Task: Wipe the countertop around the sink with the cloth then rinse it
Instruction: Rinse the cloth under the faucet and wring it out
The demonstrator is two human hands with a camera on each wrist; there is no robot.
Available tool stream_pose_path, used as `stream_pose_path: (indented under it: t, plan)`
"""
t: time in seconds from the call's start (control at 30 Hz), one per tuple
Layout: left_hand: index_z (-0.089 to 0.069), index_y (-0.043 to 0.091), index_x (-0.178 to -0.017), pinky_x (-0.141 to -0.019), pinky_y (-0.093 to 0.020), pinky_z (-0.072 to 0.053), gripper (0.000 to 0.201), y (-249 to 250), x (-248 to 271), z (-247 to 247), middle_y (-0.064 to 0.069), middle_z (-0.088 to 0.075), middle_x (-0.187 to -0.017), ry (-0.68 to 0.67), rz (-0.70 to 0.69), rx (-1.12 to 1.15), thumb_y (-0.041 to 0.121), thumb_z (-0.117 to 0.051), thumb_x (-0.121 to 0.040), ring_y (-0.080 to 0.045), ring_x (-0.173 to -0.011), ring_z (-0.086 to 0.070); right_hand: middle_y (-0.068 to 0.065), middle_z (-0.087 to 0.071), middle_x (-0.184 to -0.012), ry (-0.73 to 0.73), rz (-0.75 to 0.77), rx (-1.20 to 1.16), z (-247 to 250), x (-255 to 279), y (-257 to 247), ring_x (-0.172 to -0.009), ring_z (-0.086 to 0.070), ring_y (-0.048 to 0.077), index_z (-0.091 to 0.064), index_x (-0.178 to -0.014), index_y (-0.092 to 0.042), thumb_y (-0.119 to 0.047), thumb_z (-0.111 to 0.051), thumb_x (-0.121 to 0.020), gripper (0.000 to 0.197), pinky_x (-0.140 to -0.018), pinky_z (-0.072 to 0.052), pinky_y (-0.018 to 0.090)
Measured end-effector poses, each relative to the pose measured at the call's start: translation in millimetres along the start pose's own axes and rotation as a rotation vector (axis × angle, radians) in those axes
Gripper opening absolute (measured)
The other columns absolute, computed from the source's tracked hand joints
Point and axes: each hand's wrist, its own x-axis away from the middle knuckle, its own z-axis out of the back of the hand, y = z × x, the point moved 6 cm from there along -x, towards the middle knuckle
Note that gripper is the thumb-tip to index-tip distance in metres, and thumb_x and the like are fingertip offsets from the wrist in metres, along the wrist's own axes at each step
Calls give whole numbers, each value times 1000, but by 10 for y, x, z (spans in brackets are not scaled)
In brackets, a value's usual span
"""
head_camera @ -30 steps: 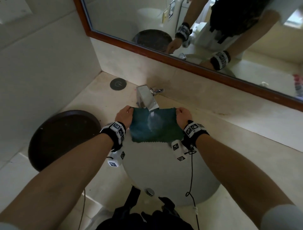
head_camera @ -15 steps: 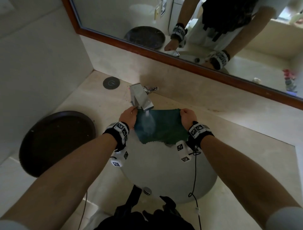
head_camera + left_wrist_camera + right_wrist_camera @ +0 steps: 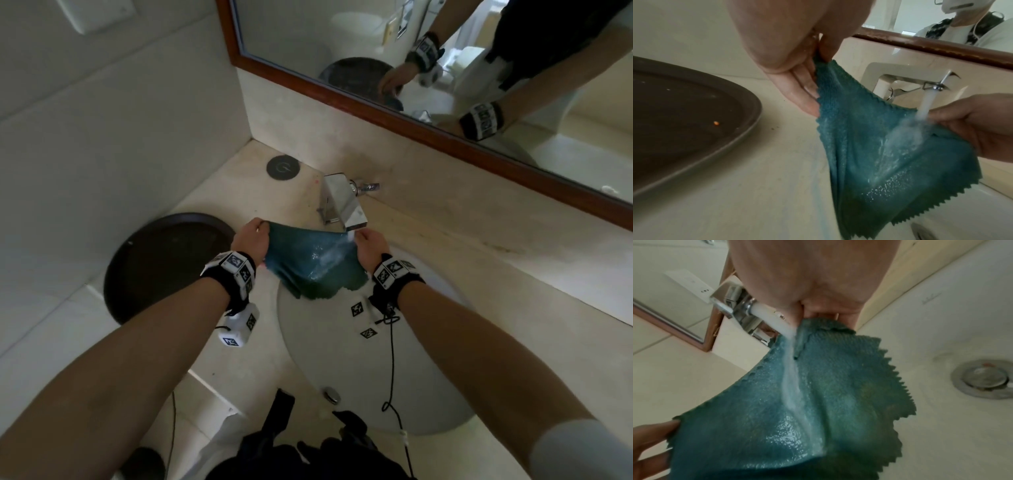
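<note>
Beige stone bench (image 3: 496, 291) around a white round sink (image 3: 342, 359): left hand (image 3: 250, 240) and right hand (image 3: 371, 248) are each pinching a top corner of the teal microfibre cloth (image 3: 308, 260), spread over the basin's 12 o'clock edge under the running chrome tap (image 3: 342, 205); sliding it sideways should rinse every part.

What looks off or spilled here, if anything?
Nothing spilled. Both hands, left and right, hold the cloth under the faucet stream over the sink. Only oddities: crumbs in the dark tray and specks on the countertop.

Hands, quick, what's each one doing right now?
Left hand: pinching the green cloth at one corner.
Right hand: pinching the opposite corner.
</note>
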Motion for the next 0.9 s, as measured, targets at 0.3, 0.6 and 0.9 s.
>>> stream_pose_path:
  t: [0.3, 0.6, 0.9]
  plan:
    - [-60, 14, -98, -73, -55, -57, 21, 165, 224, -179, -18, -60, -97, -145, -24, 122, 25, -42, -97, -40, -85, -63, 5, -51, -68, -55, -60, -81, -168, 185, 39, -65, -47, 18, -51, -65, -14, -20, -41, -98, 35, -69, -36, 32]
    - [-61, 16, -104, -63, -32, -54, 14, 493, 592, -917, -15, -60, -94, -469, -30, 176, 21, -51, -98, -29, -73, -59, 12, -67, -93, -121, -227, -633, -16, 483, 158, -81, -67, 32, -63, -95, -5, -20, -54, -97, 18, -66, -56, 39]
    - [-57, 12, -106, -69, -38, -58, 33, 667, 748, -1224, -9, -64, -93, -615, -101, 155, 3, -74, -79, -27, -85, -64, 17, -69, -100, -41, -289, -839, 117, 543, 305, -84, -70, 33, -62, -110, 2, -19, -54, -95, 27, -72, -59, 41]
